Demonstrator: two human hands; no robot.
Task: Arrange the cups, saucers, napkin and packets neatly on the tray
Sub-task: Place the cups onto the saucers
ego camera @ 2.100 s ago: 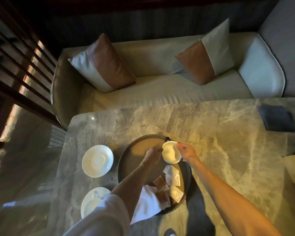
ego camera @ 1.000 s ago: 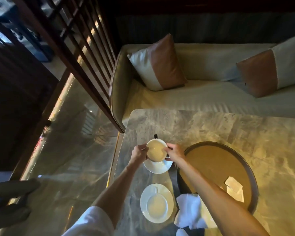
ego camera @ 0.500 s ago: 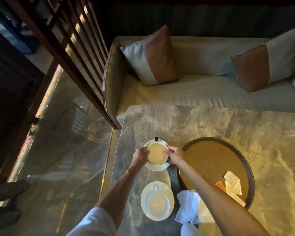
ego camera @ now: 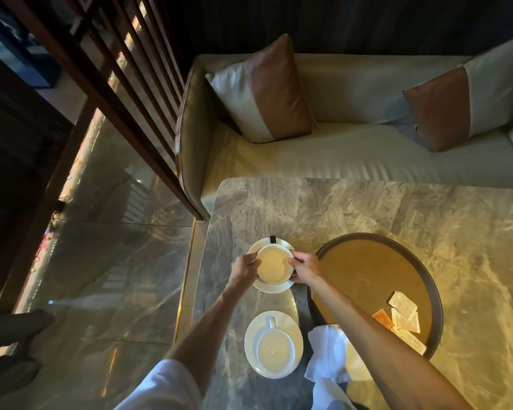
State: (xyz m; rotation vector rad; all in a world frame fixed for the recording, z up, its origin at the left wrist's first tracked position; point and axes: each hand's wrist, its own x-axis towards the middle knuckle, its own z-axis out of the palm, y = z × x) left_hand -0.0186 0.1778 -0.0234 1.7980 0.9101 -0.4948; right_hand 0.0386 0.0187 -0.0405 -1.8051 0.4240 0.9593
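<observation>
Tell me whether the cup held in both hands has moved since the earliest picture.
Yes. The cup left the tray; it is now over the far saucer, left of the tray.

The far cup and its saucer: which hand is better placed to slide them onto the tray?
Probably the right hand: it grips the far cup on the side facing the tray, close to its rim. The left hand holds the cup's opposite side, farther from the tray.
</observation>
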